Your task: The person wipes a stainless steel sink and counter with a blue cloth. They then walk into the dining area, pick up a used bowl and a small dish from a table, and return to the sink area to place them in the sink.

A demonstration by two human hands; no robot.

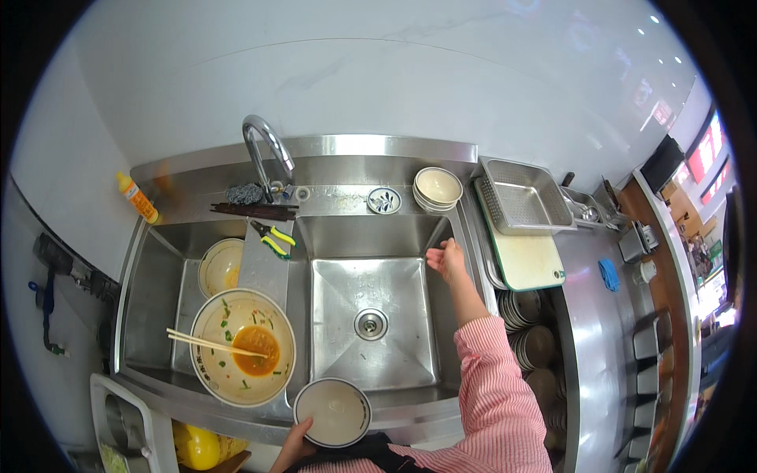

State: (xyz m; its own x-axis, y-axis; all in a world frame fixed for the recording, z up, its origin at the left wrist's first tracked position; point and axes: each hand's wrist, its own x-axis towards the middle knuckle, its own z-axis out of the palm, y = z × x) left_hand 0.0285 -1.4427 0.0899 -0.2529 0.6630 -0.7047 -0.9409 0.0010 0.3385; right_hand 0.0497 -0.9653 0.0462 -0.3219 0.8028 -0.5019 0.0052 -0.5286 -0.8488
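My left hand grips the near rim of a white bowl at the sink's front edge, thumb inside it. Above the right side of the steel sink basin, my right hand is empty with its fingers apart. Beyond it, stacked small bowls stand on the back ledge beside a small patterned dish. A large bowl with orange broth, green bits and wooden chopsticks rests at the left basin and divider. Partly behind it, another soiled bowl sits in the left basin.
Yellow-handled pliers lie on the divider, below a curved faucet and a steel wool scourer. A yellow bottle stands back left. On the right are a perforated steel pan, a cutting board and stacked dishes.
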